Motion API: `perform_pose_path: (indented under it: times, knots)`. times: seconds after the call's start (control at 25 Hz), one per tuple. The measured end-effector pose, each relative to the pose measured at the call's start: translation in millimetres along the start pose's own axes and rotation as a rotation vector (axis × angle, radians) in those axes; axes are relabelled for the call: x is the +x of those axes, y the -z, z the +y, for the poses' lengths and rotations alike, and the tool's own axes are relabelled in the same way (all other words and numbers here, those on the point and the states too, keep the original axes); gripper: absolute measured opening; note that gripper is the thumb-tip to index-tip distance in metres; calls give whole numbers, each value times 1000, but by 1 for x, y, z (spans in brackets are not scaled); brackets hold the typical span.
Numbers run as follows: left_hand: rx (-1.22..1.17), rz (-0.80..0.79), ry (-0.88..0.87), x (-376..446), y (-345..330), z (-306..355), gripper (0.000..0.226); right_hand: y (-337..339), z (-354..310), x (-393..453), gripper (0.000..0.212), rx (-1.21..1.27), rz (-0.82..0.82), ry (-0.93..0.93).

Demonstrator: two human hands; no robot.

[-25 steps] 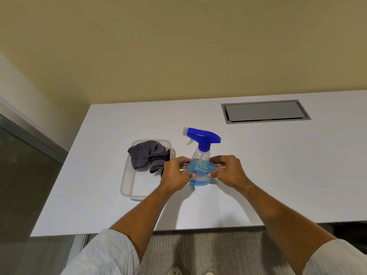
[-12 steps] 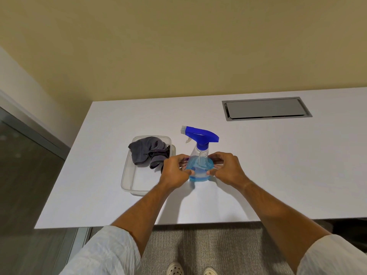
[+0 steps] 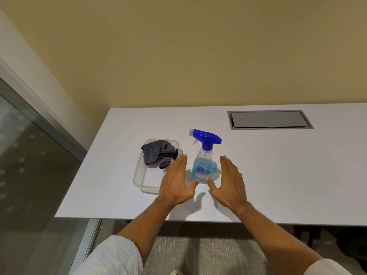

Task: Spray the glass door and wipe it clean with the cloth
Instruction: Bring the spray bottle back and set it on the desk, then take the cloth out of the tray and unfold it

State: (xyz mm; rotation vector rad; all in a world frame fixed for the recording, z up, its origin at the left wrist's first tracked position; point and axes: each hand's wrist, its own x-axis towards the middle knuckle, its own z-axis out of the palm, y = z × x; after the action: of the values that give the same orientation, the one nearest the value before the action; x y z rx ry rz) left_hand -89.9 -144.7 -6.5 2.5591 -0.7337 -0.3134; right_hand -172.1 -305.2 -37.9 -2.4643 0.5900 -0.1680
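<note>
A clear spray bottle (image 3: 204, 165) with blue liquid and a blue trigger head stands upright on the white table (image 3: 278, 175). My left hand (image 3: 176, 181) and my right hand (image 3: 228, 183) are spread flat on either side of it, fingers apart, holding nothing. Their thumbs reach toward the bottle's base. A crumpled dark grey cloth (image 3: 158, 153) lies in the far end of a clear plastic tray (image 3: 141, 179) left of the bottle. The glass door (image 3: 29, 175) with its metal frame is at the far left.
A grey metal cable hatch (image 3: 268, 119) is set flush into the table at the back right. A yellow wall rises behind the table. Grey carpet and my shoe tip (image 3: 175, 271) show below the table's front edge.
Both hands were closed around the bottle's body; now they have let go and opened flat beside it. The bottle stays upright on the table.
</note>
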Motion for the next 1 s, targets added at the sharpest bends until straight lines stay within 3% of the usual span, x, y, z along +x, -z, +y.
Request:
perform_pose_path:
  times: [0.28,0.44,0.68,1.0]
  knots:
    - [286,81,-49,-47,10,-28,109,-15,-22,-50,97,-51,83,106]
    - [289,128,-27,-62,25,-51,100,-25,-42,-60,95,-39,60,177]
    - [361,131,26,-62,51,-77,110,-34,-84,-40,96,-109,35,265]
    - [245,143,5,-10,81,-127,117,-66,-137,19,95,-188,59,252]
